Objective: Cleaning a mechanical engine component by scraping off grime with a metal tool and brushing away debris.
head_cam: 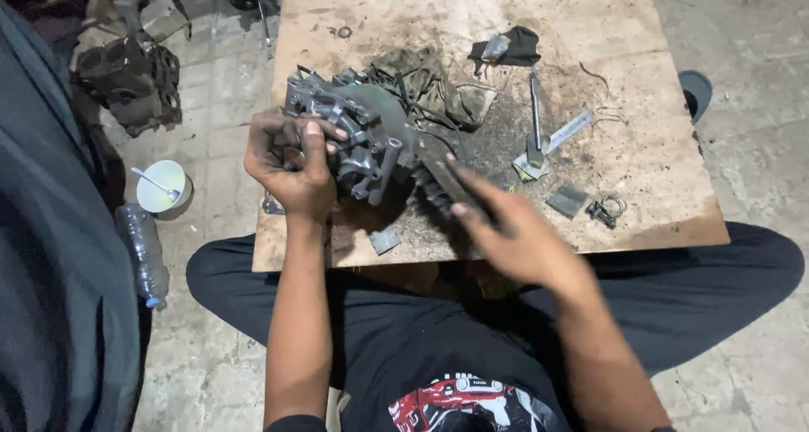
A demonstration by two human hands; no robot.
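A grey metal engine part (362, 133) with ribs and lugs rests on a dirty wooden board (590, 27). My left hand (291, 164) grips its left side. My right hand (514, 234), blurred by motion, holds a flat dark tool (442, 175) pressed against the part's lower right side. A greasy olive rag (430, 82) lies just behind the part.
On the board lie a screwdriver (536, 116), a flat metal strip (569, 131), small metal plates (567, 201), a ring clip (608, 206) and a dark cloth (516, 44). On the floor at left are a white bowl with a spoon (160, 186), a plastic bottle (145, 255) and an engine casing (126, 74).
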